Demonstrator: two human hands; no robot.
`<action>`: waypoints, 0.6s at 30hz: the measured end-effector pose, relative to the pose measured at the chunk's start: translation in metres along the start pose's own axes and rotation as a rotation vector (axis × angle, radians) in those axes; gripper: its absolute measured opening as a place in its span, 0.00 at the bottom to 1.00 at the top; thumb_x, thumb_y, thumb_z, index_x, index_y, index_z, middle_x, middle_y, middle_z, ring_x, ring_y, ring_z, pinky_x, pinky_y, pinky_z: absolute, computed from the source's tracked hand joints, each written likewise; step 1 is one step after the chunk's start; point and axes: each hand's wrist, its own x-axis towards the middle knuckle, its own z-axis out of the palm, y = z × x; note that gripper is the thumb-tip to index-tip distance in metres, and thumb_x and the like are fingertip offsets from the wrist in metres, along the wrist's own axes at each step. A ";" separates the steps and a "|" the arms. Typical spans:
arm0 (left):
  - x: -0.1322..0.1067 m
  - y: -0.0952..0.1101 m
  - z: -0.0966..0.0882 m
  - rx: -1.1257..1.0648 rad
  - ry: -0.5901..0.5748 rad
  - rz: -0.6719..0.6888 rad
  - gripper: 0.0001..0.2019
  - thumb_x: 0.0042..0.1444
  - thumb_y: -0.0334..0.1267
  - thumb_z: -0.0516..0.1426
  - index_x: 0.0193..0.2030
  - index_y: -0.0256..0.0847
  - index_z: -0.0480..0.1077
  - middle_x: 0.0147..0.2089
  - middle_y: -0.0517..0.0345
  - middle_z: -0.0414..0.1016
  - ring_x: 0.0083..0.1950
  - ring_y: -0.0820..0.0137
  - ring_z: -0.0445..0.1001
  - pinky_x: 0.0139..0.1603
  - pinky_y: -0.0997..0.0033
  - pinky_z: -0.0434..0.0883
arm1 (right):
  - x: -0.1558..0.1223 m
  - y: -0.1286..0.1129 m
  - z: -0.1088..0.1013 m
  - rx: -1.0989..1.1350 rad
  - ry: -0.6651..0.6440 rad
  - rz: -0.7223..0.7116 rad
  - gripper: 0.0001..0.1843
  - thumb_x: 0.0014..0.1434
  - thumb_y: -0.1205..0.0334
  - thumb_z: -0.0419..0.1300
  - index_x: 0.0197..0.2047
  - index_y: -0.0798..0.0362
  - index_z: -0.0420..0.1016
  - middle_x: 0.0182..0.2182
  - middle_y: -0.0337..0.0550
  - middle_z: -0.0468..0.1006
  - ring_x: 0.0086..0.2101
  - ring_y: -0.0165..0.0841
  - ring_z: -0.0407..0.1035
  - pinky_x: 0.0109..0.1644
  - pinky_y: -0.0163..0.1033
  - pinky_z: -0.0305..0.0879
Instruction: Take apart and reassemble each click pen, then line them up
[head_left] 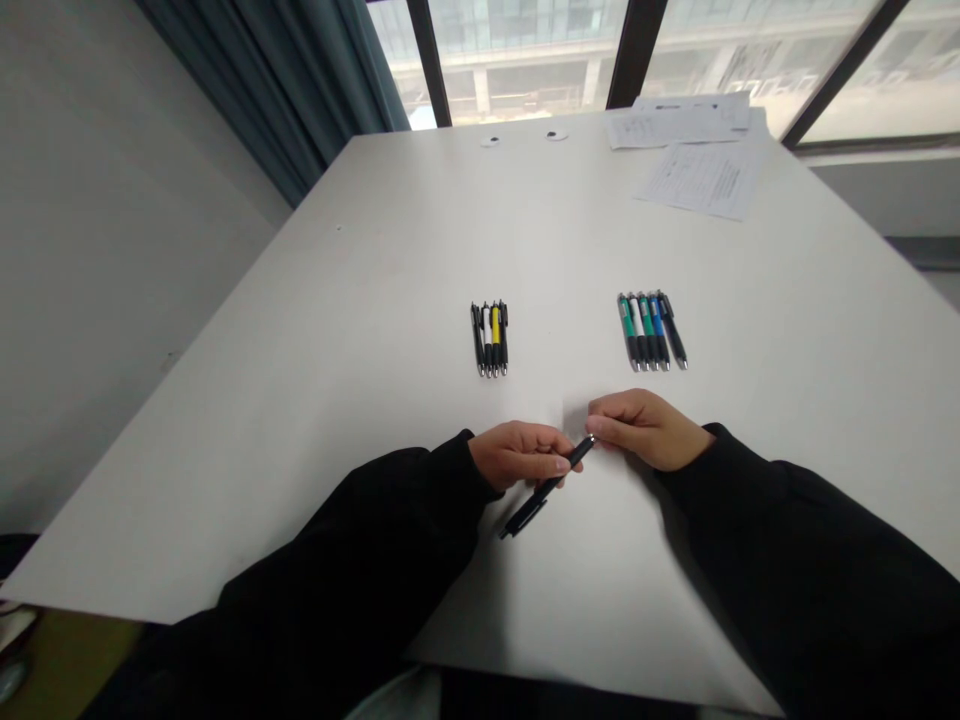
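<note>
My left hand (529,455) is closed around the middle of a black pen (529,512), thumb on top. The pen lies slantwise over the table, its clip end toward me and its tip pointing up to the right. At that tip, my right hand (645,428) has thumb and forefinger pinched together; whether they grip the tip or some small part is hidden. Beyond my left hand lies a row of pens (491,340), black, white and yellow. Past my right hand is another row of pens (645,332) in green, white and blue, with a black pen (673,332) angled at its right end.
The white table (360,330) stretches to the window. Printed papers (701,175) lie at its far right corner. Two small white pieces with dark spots (556,135) rest near the far edge. A blue-grey curtain (292,80) hangs at the far left.
</note>
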 end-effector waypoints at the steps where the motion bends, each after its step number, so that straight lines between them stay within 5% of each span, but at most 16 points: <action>1: 0.000 0.000 0.000 -0.001 -0.001 -0.002 0.22 0.50 0.51 0.66 0.40 0.31 0.74 0.29 0.55 0.71 0.28 0.75 0.67 0.30 0.75 0.62 | 0.000 -0.001 0.001 -0.034 0.014 -0.010 0.28 0.65 0.43 0.52 0.23 0.57 0.70 0.18 0.36 0.64 0.21 0.27 0.56 0.28 0.35 0.54; 5: 0.000 0.001 0.000 -0.007 0.008 -0.005 0.23 0.49 0.52 0.66 0.40 0.31 0.74 0.29 0.56 0.71 0.28 0.75 0.66 0.31 0.75 0.62 | 0.000 -0.003 0.002 0.029 0.022 -0.057 0.23 0.62 0.43 0.56 0.37 0.57 0.75 0.24 0.39 0.71 0.26 0.29 0.62 0.31 0.36 0.58; 10: 0.000 0.000 0.000 0.002 -0.008 -0.005 0.23 0.50 0.51 0.65 0.42 0.31 0.74 0.30 0.55 0.71 0.28 0.75 0.66 0.31 0.74 0.61 | 0.000 -0.003 0.003 -0.077 0.007 0.023 0.30 0.64 0.42 0.53 0.21 0.57 0.70 0.17 0.37 0.65 0.20 0.27 0.57 0.27 0.36 0.54; 15: 0.001 0.001 0.001 -0.009 0.010 0.007 0.22 0.49 0.51 0.66 0.40 0.31 0.74 0.29 0.55 0.71 0.29 0.74 0.66 0.31 0.74 0.62 | 0.001 -0.004 0.005 0.010 0.011 -0.055 0.22 0.63 0.44 0.55 0.35 0.57 0.73 0.25 0.39 0.71 0.26 0.29 0.62 0.31 0.36 0.57; 18: 0.001 0.001 0.002 -0.002 0.000 -0.004 0.23 0.49 0.52 0.66 0.40 0.31 0.73 0.29 0.56 0.71 0.28 0.74 0.66 0.30 0.74 0.61 | 0.000 -0.002 0.004 -0.018 -0.026 -0.014 0.24 0.62 0.44 0.57 0.25 0.56 0.68 0.19 0.34 0.63 0.22 0.26 0.55 0.27 0.35 0.52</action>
